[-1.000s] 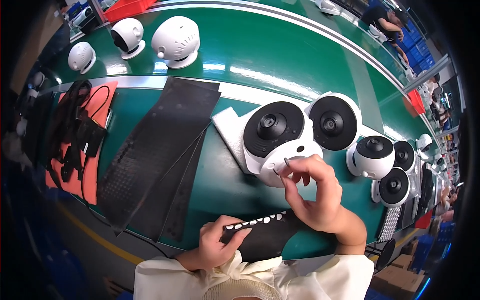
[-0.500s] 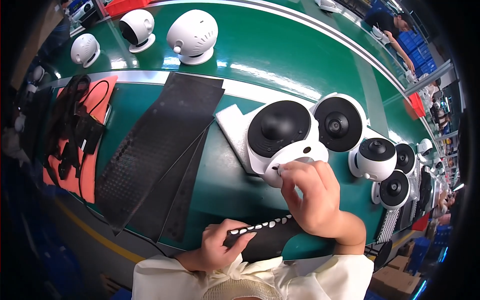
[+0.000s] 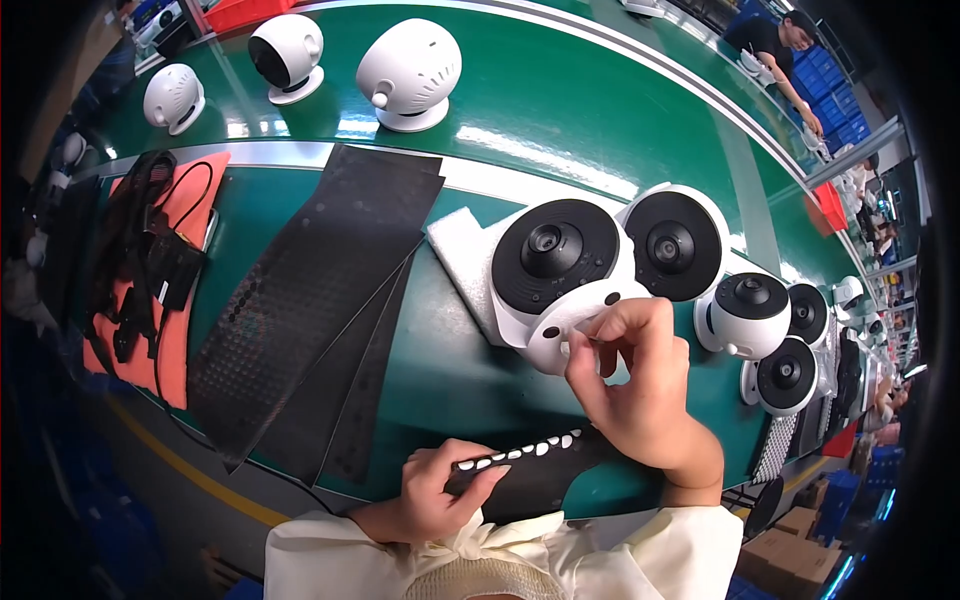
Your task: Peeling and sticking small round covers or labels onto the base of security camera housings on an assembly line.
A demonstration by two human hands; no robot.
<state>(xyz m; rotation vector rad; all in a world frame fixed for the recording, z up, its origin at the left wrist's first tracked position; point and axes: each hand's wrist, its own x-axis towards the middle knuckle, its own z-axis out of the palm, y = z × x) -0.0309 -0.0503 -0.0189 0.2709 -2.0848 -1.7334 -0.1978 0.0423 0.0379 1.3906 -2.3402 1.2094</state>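
Note:
A white camera with a black round face point(image 3: 530, 285) lies tilted on a white foam block point(image 3: 465, 250). Dark oval pads point(image 3: 551, 333) sit on its white base point(image 3: 575, 318), which faces me. My right hand point(image 3: 640, 375) hovers over that base, thumb and fingers pinched together. Something small and pale shows at the fingertips, too small to name for certain. Low in front of me, my left hand point(image 3: 445, 490) grips a black sheet point(image 3: 530, 485). White oval spots point(image 3: 540, 448) line the sheet's upper edge.
Larger black dotted sheets point(image 3: 310, 270) overlap to the left, beside an orange pad point(image 3: 178, 350) under black cables and adapters. More white cameras point(image 3: 745, 315) stand at right. Others point(image 3: 410, 75) stand on the green belt behind. A co-worker point(image 3: 785, 60) sits far right.
My right hand has drawn back slightly from the base, uncovering the lower dark pad. The cameras on the belt have shifted right. My left hand stays on the sheet.

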